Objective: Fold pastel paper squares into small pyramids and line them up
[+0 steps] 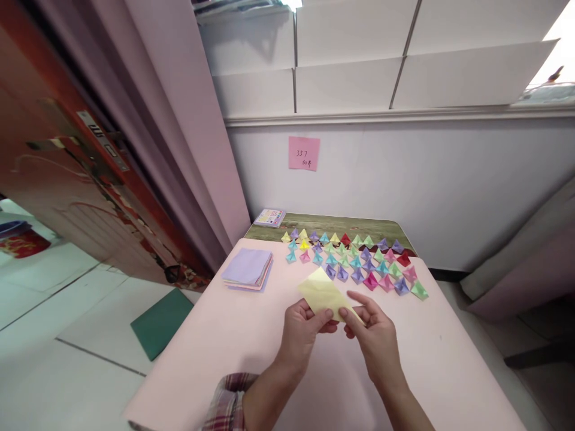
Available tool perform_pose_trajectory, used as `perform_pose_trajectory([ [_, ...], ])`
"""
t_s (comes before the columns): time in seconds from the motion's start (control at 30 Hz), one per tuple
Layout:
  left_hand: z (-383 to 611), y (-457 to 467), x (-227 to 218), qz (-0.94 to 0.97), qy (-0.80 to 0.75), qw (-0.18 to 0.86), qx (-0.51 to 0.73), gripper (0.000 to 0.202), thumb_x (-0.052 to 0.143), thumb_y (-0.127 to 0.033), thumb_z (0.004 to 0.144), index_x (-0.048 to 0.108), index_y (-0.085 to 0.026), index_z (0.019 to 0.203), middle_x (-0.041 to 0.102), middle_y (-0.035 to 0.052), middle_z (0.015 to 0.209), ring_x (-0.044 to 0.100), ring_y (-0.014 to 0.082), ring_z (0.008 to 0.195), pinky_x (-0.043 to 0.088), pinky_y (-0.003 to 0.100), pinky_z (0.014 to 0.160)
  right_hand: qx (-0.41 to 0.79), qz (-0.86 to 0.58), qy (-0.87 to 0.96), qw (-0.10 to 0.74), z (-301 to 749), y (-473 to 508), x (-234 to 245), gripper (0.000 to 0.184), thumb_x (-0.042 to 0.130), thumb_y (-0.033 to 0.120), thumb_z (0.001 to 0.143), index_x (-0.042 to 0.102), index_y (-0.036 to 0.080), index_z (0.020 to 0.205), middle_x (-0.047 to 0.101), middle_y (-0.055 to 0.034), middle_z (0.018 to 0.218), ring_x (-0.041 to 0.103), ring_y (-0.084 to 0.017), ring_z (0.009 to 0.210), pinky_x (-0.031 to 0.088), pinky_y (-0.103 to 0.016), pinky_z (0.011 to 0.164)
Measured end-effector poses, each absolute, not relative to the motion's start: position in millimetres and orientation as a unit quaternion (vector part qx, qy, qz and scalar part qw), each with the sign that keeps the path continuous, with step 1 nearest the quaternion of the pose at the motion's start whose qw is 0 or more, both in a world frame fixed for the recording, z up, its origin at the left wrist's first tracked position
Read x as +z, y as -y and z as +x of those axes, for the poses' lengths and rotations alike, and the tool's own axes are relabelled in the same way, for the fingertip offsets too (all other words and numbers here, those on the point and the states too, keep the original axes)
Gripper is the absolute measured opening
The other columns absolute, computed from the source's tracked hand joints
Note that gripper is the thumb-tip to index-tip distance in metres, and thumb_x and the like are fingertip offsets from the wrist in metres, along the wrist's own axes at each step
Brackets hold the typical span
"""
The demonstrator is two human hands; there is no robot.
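The left hand [300,335] and right hand [378,335] pinched a pale yellow paper sheet [321,292] above a pink-covered table [449,371].
From the sheet's centre, the left thumb pressed it at six o'clock, the right at five, the right index finger extended; multicoloured folded paper pieces [355,262] spanned eleven to three, and a lilac-topped paper stack [247,266] lay between nine and ten.
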State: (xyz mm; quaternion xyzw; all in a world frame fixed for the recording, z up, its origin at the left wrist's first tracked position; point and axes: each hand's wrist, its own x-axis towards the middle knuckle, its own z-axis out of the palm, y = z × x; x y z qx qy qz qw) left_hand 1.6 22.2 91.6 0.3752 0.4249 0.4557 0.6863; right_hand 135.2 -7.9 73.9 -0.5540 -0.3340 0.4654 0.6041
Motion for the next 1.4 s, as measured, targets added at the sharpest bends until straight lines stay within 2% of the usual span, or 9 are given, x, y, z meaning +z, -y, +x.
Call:
perform_pose_trajectory([
  [0.2,-4,-26,97,0.394,-0.426,0.682,0.446,0.038,0.079,-0.029,0.066,0.068,-0.008,0.095,0.073,0.0127,0.087,0.065,0.0151,0.06,0.055,0.028,0.062,0.501,-0.547,0.325,0.586,134,10,70,0.034,0.075,0.048,0.07,0.063,0.016,0.07,0.053,0.0021,0.052,0.046,-0.01,0.049,0.038,-0.021,0.047],
  [0.4,-4,-24,97,0.416,-0.415,0.668,0.456,0.033,0.077,-0.028,0.068,0.067,-0.01,0.095,0.071,0.009,0.085,0.061,0.0133,0.062,0.051,0.026,0.06,0.517,-0.523,0.349,0.581,121,14,62,0.033,0.069,0.049,0.076,0.06,0.017,0.074,0.055,0.0013,0.061,0.047,-0.01,0.053,0.039,-0.021,0.05],
  [0.63,-7,-22,83,0.419,-0.434,0.663,0.444,0.02,0.072,-0.03,0.07,0.065,-0.011,0.074,0.062,0.0022,0.063,0.049,0.0089,0.052,0.039,0.021,0.05,0.54,-0.496,0.381,0.563,115,16,69,0.033,0.068,0.05,0.077,0.06,0.018,0.077,0.059,-0.0016,0.069,0.052,-0.014,0.061,0.044,-0.025,0.059],
  [0.77,-15,-26,89,0.492,-0.416,0.665,0.377,0.018,0.071,-0.026,0.069,0.068,-0.011,0.08,0.058,-0.0005,0.062,0.045,0.0079,0.053,0.034,0.019,0.049,0.594,-0.465,0.388,0.531,127,8,82,0.041,0.069,0.051,0.074,0.064,0.017,0.097,0.067,-0.0073,0.086,0.06,-0.021,0.077,0.048,-0.031,0.071],
  [0.9,-21,-28,90,0.547,-0.371,0.681,0.316,0.022,0.07,-0.027,0.07,0.071,-0.012,0.085,0.06,0.0001,0.067,0.046,0.0091,0.057,0.035,0.02,0.053,0.577,-0.492,0.335,0.56,140,-3,83,0.041,0.071,0.05,0.073,0.065,0.016,0.095,0.067,-0.0058,0.079,0.059,-0.018,0.07,0.047,-0.027,0.064],
  [1.1,-27,-33,90,0.61,-0.488,0.501,0.372,0.019,0.067,-0.032,0.074,0.073,-0.014,0.072,0.047,-0.0035,0.051,0.039,0.0077,0.049,0.028,0.02,0.048,0.452,-0.547,0.396,0.583,147,-5,82,0.031,0.075,0.047,0.068,0.068,0.017,0.074,0.064,-0.0026,0.07,0.054,-0.015,0.064,0.044,-0.024,0.058],
  [1.17,-26,-34,93,0.587,-0.494,0.493,0.409,0.023,0.064,-0.035,0.078,0.074,-0.015,0.084,0.052,-0.0026,0.052,0.043,0.0087,0.048,0.032,0.02,0.048,0.411,-0.562,0.415,0.585,147,-2,82,0.03,0.075,0.047,0.068,0.07,0.018,0.075,0.065,-0.0031,0.073,0.053,-0.015,0.065,0.043,-0.024,0.057],
  [1.23,-23,-33,96,0.534,-0.476,0.547,0.435,0.029,0.064,-0.037,0.079,0.072,-0.015,0.096,0.061,0.0007,0.059,0.052,0.0114,0.051,0.041,0.022,0.051,0.391,-0.575,0.416,0.585,147,1,80,0.029,0.075,0.046,0.069,0.072,0.018,0.077,0.063,-0.0019,0.068,0.049,-0.013,0.059,0.04,-0.024,0.051],
  [1.4,-19,-28,101,0.413,-0.4,0.675,0.463,0.028,0.066,-0.032,0.076,0.069,-0.012,0.095,0.071,0.0108,0.086,0.067,0.0224,0.076,0.054,0.035,0.072,0.406,-0.576,0.387,0.595,149,8,72,0.028,0.076,0.044,0.069,0.075,0.019,0.082,0.049,0.0036,0.047,0.041,-0.01,0.046,0.034,-0.022,0.042],
])
